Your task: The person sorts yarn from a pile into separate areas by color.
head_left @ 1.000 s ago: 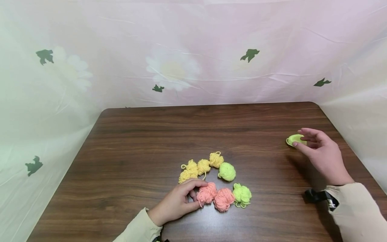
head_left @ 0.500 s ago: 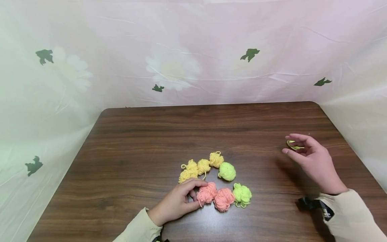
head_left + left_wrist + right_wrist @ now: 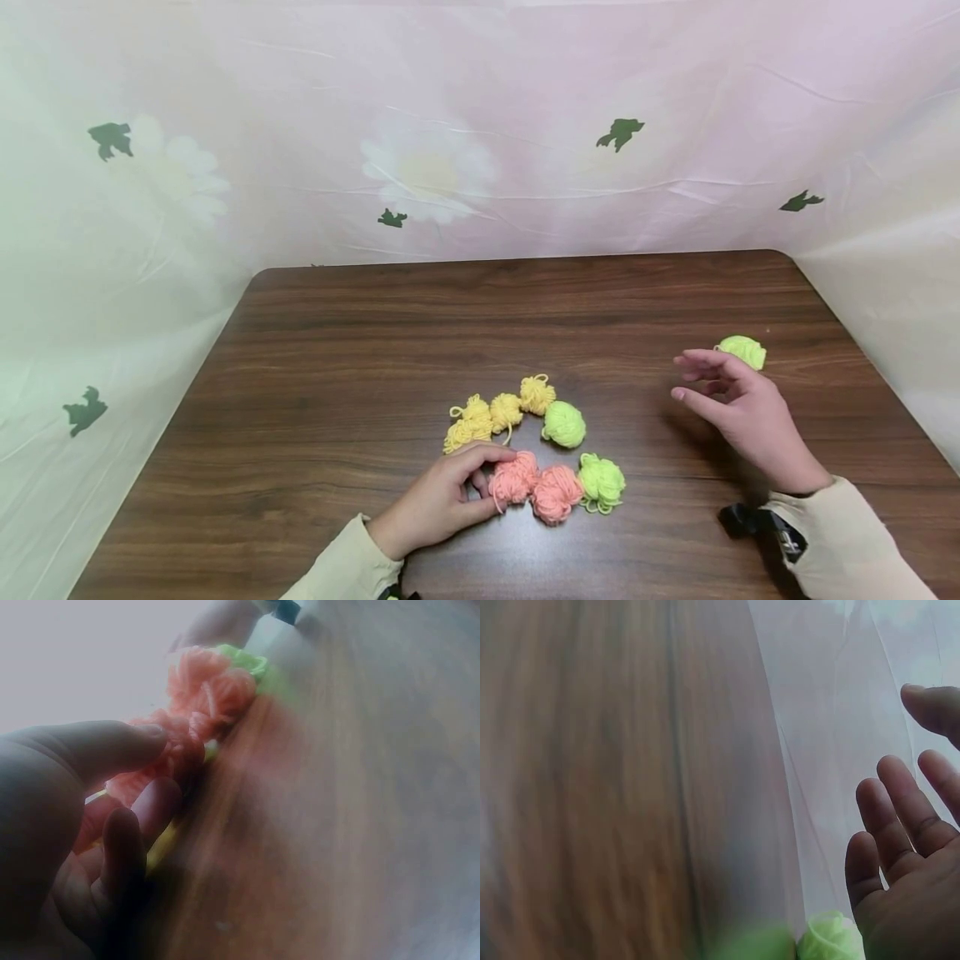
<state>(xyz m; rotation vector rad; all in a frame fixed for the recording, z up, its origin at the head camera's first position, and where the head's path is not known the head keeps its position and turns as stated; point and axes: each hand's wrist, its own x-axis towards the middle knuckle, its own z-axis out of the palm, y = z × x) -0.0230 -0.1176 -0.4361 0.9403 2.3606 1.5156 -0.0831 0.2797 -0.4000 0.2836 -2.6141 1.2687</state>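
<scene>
In the head view my left hand (image 3: 448, 497) pinches the nearer of two pink yarn balls (image 3: 513, 477) between thumb and fingers. The left wrist view shows the thumb laid over that pink ball (image 3: 176, 746). Against its right side lies the second pink yarn ball (image 3: 556, 494), followed by a lime-green yarn ball (image 3: 601, 483) with loose loops. My right hand (image 3: 750, 417) holds nothing, its fingers apart and loosely bent above the table. Just beyond that hand sits another lime-green yarn ball (image 3: 742, 352), partly covered by it.
Several small yellow yarn balls (image 3: 506, 412) form a slanting row behind the left hand, ending at a rounder lime-green yarn ball (image 3: 564, 425). The brown wooden table (image 3: 375, 333) is bordered by a pale flowered curtain (image 3: 480, 108) at back and sides.
My right hand has moved left and nearer, away from the far-right green yarn ball, which shows more now. The left hand and the clustered yarn balls stay in place.
</scene>
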